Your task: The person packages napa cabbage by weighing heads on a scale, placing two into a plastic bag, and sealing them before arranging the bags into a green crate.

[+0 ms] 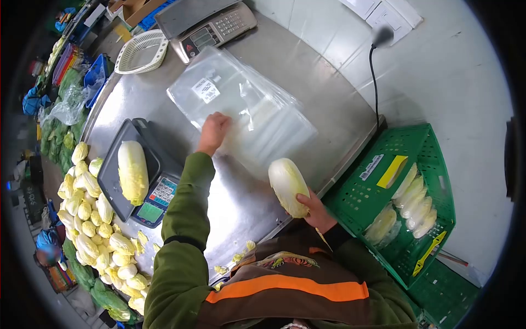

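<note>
My right hand (318, 211) is wrapped around the leafy yellow end of a napa cabbage (286, 183), held over the front right of the steel table. Across from it, my left hand (215, 131) is closed at the near left edge of a stack of clear plastic bags (257, 107), its fingertips pinching the top bag. A white label lies on the stack. Left of my left forearm, a second napa cabbage (132, 170) rests on the tray of a digital scale (159, 192) with a lit green display.
Many small napa cabbages (90, 219) are piled along the table's left side, with loose leaves nearby. A green crate (433, 159) at right holds several bagged cabbages. Farther back are a white basket (123, 60) and another scale (219, 30). A black cable (375, 82) hangs by the wall.
</note>
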Demonstrator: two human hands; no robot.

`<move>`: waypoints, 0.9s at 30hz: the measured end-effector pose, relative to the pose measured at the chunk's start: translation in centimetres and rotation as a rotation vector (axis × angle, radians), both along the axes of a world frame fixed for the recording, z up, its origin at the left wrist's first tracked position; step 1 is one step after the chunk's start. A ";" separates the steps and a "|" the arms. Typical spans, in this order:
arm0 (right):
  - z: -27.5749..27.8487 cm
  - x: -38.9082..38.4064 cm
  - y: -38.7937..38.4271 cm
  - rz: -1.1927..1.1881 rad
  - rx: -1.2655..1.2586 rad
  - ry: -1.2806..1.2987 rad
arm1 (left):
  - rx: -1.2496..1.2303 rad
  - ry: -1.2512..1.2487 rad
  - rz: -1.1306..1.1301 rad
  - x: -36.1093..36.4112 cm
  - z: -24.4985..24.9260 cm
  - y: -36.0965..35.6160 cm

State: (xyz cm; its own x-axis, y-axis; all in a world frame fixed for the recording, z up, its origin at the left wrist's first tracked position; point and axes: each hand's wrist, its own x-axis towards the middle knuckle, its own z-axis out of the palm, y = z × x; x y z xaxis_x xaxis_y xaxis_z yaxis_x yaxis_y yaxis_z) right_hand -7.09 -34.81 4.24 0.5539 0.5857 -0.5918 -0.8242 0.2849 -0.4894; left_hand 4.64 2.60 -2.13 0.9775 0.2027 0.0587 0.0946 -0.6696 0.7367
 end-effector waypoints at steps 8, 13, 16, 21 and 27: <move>2.7 3.4 8.0 0.112 -0.186 -0.436 | 0.018 -0.128 -0.131 -5.9 3.1 -3.3; 0.9 0.2 8.2 0.149 -0.629 -1.003 | -0.322 -0.102 -0.154 -10.4 8.2 -7.3; 0.3 -3.2 7.4 0.107 -0.904 -1.295 | -0.246 -0.114 -0.392 -13.5 11.8 -9.6; -1.8 -6.4 7.1 0.056 -0.752 -1.374 | -0.085 -0.295 -0.626 -17.3 12.0 -13.0; 0.8 -9.5 8.8 -0.083 -0.337 -0.819 | 0.025 -0.293 -0.213 -26.1 13.9 -11.5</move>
